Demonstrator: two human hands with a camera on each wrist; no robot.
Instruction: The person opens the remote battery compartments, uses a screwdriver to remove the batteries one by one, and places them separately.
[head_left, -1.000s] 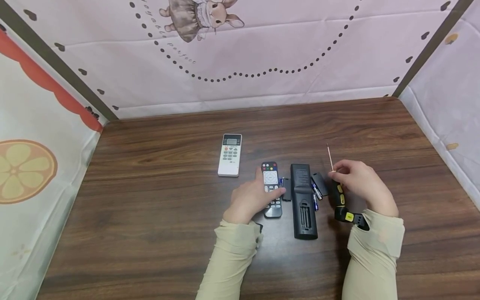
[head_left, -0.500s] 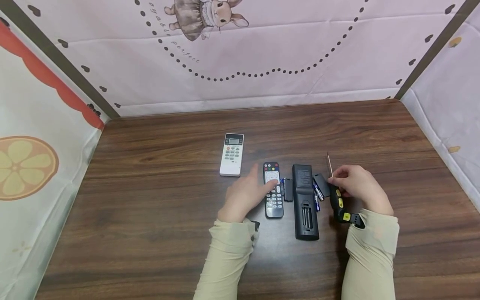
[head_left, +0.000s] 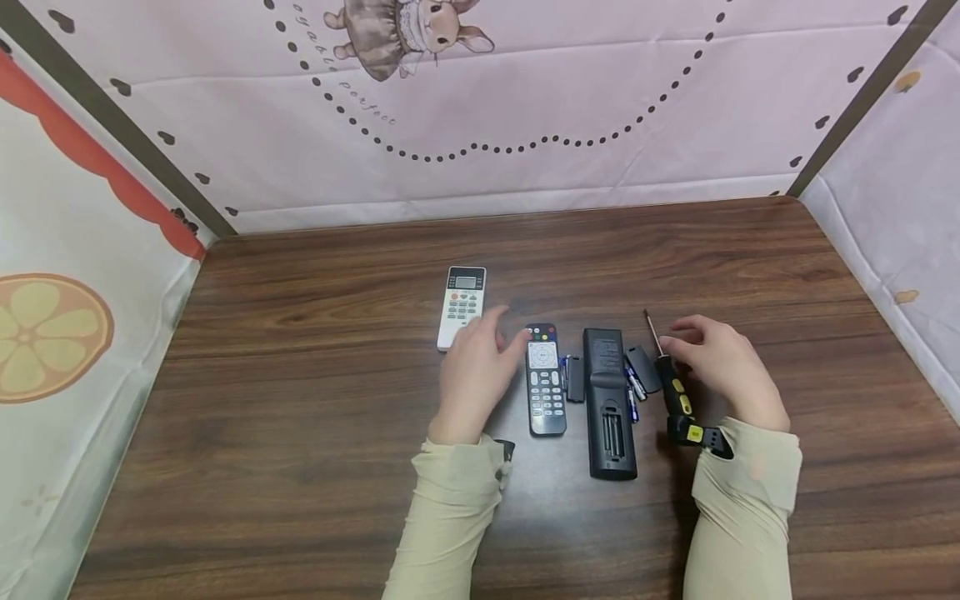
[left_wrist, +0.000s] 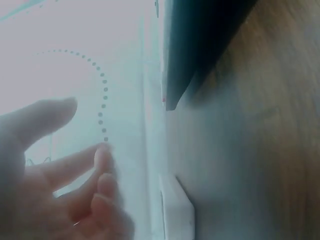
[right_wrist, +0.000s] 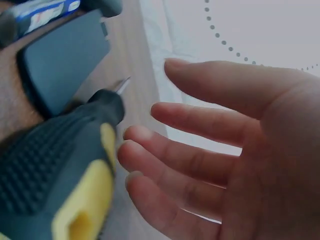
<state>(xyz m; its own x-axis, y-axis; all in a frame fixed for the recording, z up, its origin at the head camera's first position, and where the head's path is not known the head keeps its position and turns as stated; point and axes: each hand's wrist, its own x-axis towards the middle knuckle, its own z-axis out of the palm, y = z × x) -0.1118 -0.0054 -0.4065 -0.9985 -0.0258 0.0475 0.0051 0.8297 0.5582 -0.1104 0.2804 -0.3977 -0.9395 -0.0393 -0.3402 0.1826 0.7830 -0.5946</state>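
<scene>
- Right hand (head_left: 708,358) first: thumb apart from loosely bent fingers, nothing in the grip; right beside those fingertips, lying loose, the screwdriver (head_left: 678,396), tip pointing away.
- Over to the left hand (head_left: 472,377): thumb spread from half-curled fingers, nothing held; contact with either neighbouring remote, impossible to tell.
- Between the hands, back side up, the big black remote (head_left: 603,358): battery compartment (head_left: 612,435) uncovered, apparently bare. Opening and unloading here: done, by the look of things.
- Just left of the right hand, out on the table (head_left: 300,417), a dark cover (head_left: 642,369) with blue-and-white batteries (head_left: 633,385) alongside: off and out, not in place.
- Just right of the left thumb, keys up, the slim remote (head_left: 546,387); back hidden, so no telling how far along. Right next to that, though, a small cover (head_left: 575,380) and a blue sliver, likely another battery: probably a second set unloaded, also not refitted.
- Farthest, past the left fingers, the white remote (head_left: 461,302): face up, seemingly whole, underside out of sight; probably unopened, judging by only two loose covers.
</scene>
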